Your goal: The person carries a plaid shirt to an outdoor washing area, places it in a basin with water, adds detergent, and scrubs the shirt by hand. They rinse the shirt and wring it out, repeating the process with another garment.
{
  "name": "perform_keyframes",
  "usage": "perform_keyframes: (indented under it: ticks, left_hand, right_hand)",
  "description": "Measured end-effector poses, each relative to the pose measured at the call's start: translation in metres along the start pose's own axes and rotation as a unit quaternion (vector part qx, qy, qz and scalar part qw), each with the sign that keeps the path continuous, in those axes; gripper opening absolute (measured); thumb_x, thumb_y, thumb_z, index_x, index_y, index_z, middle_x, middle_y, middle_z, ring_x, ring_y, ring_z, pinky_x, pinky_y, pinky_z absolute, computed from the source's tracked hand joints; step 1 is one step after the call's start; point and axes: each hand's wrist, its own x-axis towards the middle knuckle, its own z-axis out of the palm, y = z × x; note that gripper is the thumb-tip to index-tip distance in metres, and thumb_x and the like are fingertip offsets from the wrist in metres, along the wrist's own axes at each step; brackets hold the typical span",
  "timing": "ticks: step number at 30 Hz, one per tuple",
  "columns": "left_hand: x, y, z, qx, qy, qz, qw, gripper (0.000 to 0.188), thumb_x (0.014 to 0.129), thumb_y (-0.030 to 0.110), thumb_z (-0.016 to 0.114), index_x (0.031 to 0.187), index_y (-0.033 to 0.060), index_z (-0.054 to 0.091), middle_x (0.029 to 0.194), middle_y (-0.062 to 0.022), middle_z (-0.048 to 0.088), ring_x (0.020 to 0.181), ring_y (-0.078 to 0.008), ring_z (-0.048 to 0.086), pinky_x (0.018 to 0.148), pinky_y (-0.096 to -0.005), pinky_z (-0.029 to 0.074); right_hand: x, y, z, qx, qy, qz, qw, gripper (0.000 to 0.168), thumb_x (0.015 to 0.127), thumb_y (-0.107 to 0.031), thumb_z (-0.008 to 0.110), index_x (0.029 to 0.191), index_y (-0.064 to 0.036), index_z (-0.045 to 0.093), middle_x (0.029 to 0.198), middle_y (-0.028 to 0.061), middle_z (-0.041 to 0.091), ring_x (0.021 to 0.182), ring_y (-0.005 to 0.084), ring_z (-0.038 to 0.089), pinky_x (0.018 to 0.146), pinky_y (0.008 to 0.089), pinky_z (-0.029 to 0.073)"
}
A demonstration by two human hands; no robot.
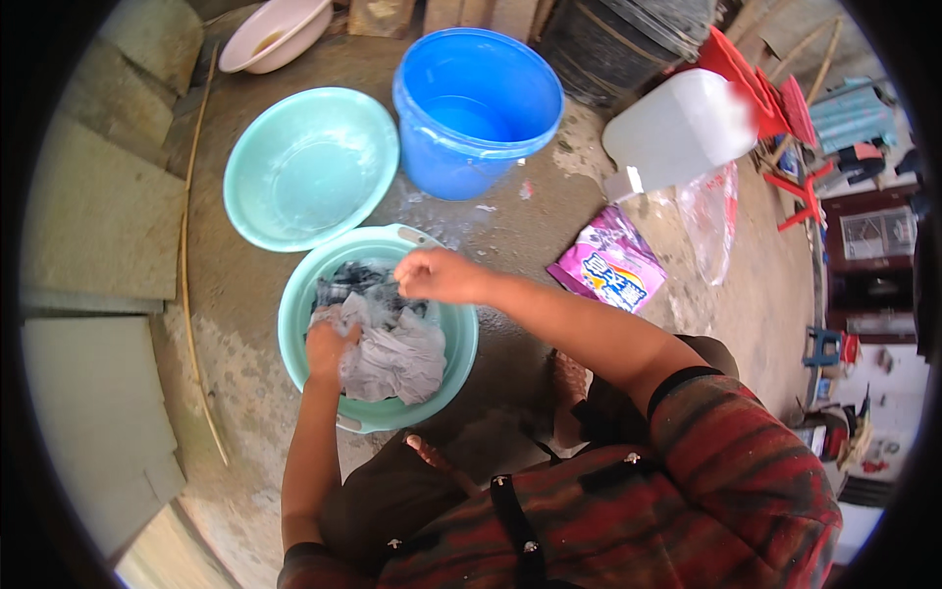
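A turquoise plastic basin (pixel 461 346) stands before me with wet, sudsy clothes in it. My left hand (pixel 331 349) grips a light grey cloth (pixel 403 358) at its left side, with the fingertips partly hidden in the folds. Behind that cloth lies a dark patterned garment (pixel 353 277), also wet. My right hand (pixel 434 274) is raised over the basin's far right side, slightly blurred, its fingers curled in with nothing visible in them. Whether it touches the dark garment is unclear.
A second turquoise basin (pixel 313 166) touches the first one's far side, beside a blue bucket (pixel 471 166) holding water. To the right lie a purple detergent bag (pixel 611 261), a white plastic jug (pixel 681 125) and a clear plastic bag (pixel 710 221). A thin stick (pixel 188 258) lies at left.
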Motion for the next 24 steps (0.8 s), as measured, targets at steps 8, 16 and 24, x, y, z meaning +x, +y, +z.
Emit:
perform_keyframes:
  ticks: [8, 16, 24]
  left_hand:
    - [0.005, 0.028, -0.003, 0.087, 0.061, 0.135, 0.985, 0.044, 0.076, 0.04, 0.06, 0.106, 0.0072, 0.06, 0.102, -0.0159, 0.06, 0.095, -0.0312, 0.056, 0.084, -0.042, 0.042]
    - [0.015, 0.033, 0.015, -0.026, 0.045, 0.162, 0.985, 0.04, 0.076, 0.032, 0.063, 0.103, 0.0026, 0.058, 0.103, -0.0135, 0.058, 0.093, -0.03, 0.057, 0.079, -0.0401, 0.045]
    - [0.045, 0.015, -0.047, -0.423, 0.172, -0.069, 0.887, 0.036, 0.083, 0.023, 0.062, 0.105, -0.0039, 0.055, 0.101, -0.015, 0.058, 0.088, -0.0192, 0.057, 0.078, -0.0297, 0.045]
  right_hand:
    - [-0.016, -0.013, -0.063, 0.322, 0.237, 0.131, 0.907, 0.024, 0.082, -0.019, 0.061, 0.099, -0.004, 0.056, 0.09, 0.0052, 0.06, 0.083, 0.0135, 0.058, 0.073, 0.0292, 0.051]
    - [-0.015, -0.023, -0.131, 0.491, 0.353, 0.109, 0.789, 0.04, 0.081, -0.032, 0.063, 0.097, 0.002, 0.049, 0.104, 0.0156, 0.052, 0.1, 0.0231, 0.051, 0.082, 0.0348, 0.05]
    - [0.006, -0.024, -0.147, 0.484, 0.421, 0.14, 0.755, 0.025, 0.084, -0.024, 0.059, 0.09, -0.001, 0.054, 0.085, 0.011, 0.06, 0.085, 0.022, 0.058, 0.081, 0.0368, 0.051]
